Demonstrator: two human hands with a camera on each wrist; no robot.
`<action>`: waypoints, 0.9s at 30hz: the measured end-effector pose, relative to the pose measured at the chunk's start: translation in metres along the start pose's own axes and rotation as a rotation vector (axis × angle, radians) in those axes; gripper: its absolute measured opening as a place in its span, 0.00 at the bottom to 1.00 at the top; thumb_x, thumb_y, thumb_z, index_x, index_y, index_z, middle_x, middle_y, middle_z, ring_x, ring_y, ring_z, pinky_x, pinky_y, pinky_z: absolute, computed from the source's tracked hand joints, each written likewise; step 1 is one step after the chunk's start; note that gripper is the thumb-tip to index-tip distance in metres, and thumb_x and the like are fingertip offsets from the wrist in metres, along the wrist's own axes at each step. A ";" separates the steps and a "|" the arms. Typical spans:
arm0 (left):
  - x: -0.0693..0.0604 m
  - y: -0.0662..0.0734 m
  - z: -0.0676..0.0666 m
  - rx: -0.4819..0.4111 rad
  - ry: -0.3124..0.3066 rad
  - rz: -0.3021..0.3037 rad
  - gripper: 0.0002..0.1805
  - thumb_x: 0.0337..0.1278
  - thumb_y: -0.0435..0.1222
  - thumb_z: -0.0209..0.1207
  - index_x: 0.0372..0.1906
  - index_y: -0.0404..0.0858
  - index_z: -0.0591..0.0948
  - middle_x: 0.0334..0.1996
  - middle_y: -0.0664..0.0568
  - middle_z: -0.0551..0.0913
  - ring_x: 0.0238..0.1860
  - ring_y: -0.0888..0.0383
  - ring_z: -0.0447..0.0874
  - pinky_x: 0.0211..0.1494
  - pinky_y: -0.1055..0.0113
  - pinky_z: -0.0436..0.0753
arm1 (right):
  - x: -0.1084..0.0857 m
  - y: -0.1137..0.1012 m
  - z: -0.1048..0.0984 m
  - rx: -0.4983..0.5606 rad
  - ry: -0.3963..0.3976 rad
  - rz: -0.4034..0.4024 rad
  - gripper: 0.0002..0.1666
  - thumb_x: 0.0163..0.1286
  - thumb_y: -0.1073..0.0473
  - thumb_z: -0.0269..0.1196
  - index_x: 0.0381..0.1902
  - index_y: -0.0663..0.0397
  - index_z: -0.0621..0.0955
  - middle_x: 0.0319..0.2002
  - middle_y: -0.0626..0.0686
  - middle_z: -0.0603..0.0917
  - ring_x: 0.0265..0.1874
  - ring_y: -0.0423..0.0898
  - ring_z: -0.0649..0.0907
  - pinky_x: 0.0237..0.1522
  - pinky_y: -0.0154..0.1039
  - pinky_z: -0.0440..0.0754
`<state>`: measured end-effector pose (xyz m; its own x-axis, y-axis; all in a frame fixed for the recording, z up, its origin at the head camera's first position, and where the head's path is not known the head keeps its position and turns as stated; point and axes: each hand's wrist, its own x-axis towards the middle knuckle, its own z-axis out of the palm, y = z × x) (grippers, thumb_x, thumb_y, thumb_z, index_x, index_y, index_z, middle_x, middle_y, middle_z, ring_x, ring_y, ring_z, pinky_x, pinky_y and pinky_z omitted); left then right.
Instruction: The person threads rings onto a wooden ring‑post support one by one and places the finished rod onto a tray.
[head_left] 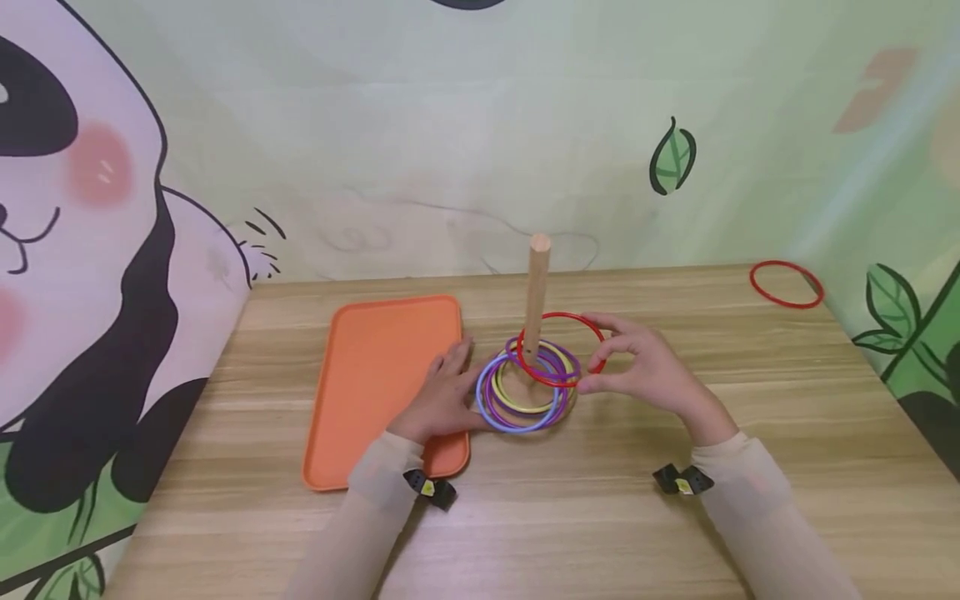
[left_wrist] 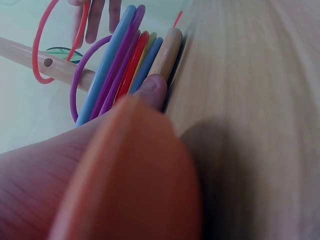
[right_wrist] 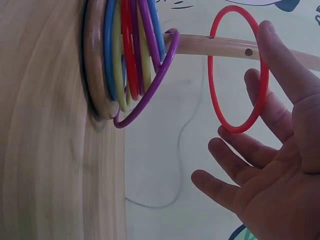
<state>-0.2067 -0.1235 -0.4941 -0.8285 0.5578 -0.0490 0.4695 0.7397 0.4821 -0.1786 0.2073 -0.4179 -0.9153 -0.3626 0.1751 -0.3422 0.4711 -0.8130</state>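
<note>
A wooden peg (head_left: pixel 536 283) stands upright on a round wooden base (left_wrist: pixel 167 57) with blue, yellow, red and purple rings stacked around it. The top purple ring (right_wrist: pixel 145 102) leans at a tilt. Above the stack, a thin red ring (head_left: pixel 562 315) encircles the peg partway up, apart from the rings below. My right hand (head_left: pixel 645 367) pinches its right edge between thumb and finger; the other fingers spread out. My left hand (head_left: pixel 442 400) lies beside the base with its fingers extended. Its thumb (left_wrist: pixel 155 90) presses the base edge; rings partly hide the index finger.
An orange tray (head_left: pixel 367 375) lies left of the base, partly under my left hand. Another red ring (head_left: pixel 787 302) lies flat at the far right back of the wooden table (head_left: pixel 570 525). A printed backdrop (head_left: pixel 450 150) rises behind the table.
</note>
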 end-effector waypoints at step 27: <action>0.001 0.002 0.000 -0.002 -0.006 -0.016 0.63 0.45 0.62 0.78 0.85 0.49 0.60 0.84 0.32 0.41 0.85 0.36 0.35 0.84 0.40 0.37 | 0.003 0.015 0.005 -0.006 -0.101 0.069 0.13 0.55 0.55 0.84 0.25 0.44 0.87 0.74 0.63 0.74 0.76 0.70 0.66 0.74 0.75 0.56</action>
<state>-0.2061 -0.1215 -0.4930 -0.8341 0.5481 -0.0624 0.4552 0.7478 0.4832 -0.1857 0.2094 -0.4326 -0.9107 -0.4084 0.0617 -0.2806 0.5023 -0.8179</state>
